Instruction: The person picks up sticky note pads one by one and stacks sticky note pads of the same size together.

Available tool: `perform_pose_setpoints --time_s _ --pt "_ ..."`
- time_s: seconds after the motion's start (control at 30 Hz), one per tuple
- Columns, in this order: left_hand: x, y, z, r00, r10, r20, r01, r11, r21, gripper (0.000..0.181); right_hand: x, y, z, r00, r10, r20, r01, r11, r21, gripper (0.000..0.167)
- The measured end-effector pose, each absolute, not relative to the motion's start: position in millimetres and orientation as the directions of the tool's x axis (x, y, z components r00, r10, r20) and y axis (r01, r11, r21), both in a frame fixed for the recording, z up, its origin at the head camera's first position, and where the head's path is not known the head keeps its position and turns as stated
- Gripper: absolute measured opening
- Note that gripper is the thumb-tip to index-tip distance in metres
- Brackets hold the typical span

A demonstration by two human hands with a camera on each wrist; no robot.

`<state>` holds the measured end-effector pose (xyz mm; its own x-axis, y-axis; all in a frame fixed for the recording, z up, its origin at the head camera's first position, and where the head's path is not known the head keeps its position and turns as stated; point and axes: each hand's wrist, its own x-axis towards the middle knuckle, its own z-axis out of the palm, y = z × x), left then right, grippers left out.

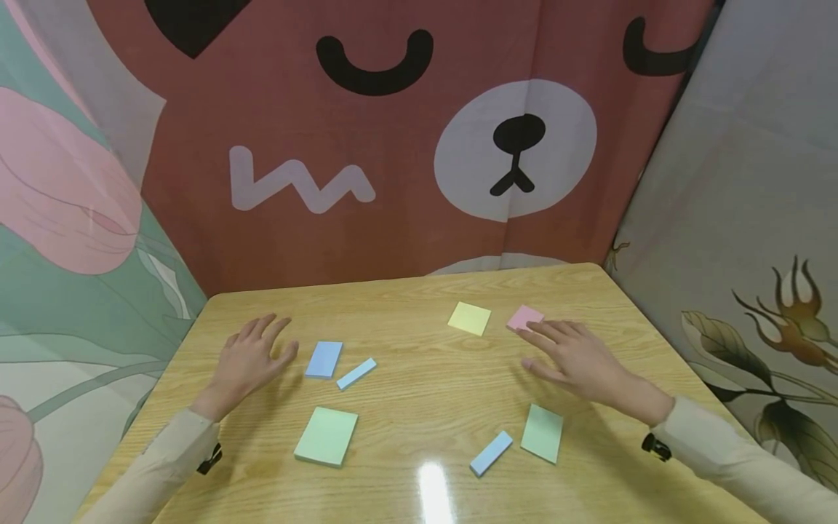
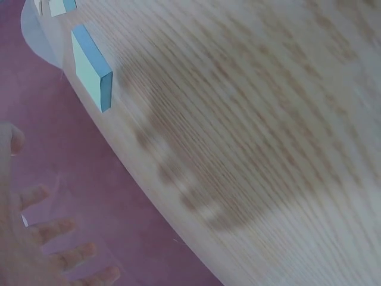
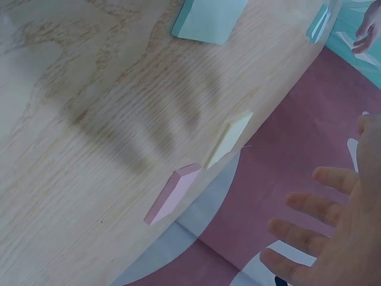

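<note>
My left hand (image 1: 247, 362) hovers over the table's left side, fingers spread, left of a blue sticky-note pad (image 1: 324, 360); it holds nothing. A narrow light-blue pad (image 1: 356, 374) lies just right of that pad. On the right, my right hand (image 1: 583, 362) is held above the table with fingers extended, its fingertips overlapping the edge of a pink pad (image 1: 524, 317) in the head view. In the right wrist view the hand (image 3: 327, 220) shows apart from the pink pad (image 3: 172, 193), holding nothing. A yellow pad (image 1: 469, 319) lies left of the pink one.
Nearer the front of the wooden table (image 1: 406, 407) lie a large green pad (image 1: 326, 437) at left, a narrow blue pad (image 1: 491, 453) and a smaller green pad (image 1: 542, 434) at right. A curtain with a bear's face (image 1: 393, 145) hangs behind the table's far edge.
</note>
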<state>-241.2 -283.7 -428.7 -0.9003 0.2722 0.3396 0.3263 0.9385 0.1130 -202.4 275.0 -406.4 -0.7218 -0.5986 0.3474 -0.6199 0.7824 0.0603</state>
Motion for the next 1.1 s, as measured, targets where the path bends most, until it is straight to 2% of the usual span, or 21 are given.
perform_pose_setpoints --time_s 0.33,0.63,0.97,1.1 --pt "-241.8 -281.6 -431.6 -0.891 0.298 0.343 0.354 0.928 0.113 0.057 -197.8 269.6 -412.6 -0.660 -0.638 0.396 -0.668 0.740 0.079 0.058" --pt "-243.3 -278.5 -433.7 -0.878 0.334 0.344 0.393 0.912 0.117 0.056 -193.3 265.6 -415.3 -0.668 -0.653 0.357 -0.681 0.730 0.059 0.056" --pt "-244.9 -274.2 -437.7 -0.846 0.366 0.388 0.431 0.898 0.091 0.051 -191.5 262.3 -419.4 -0.558 -0.728 0.398 -0.773 0.631 0.069 0.051" --pt "-246.4 -272.6 -439.4 -0.840 0.378 0.391 0.442 0.893 0.086 0.050 -190.3 261.8 -422.0 -0.550 -0.747 0.373 -0.790 0.610 0.058 0.052"
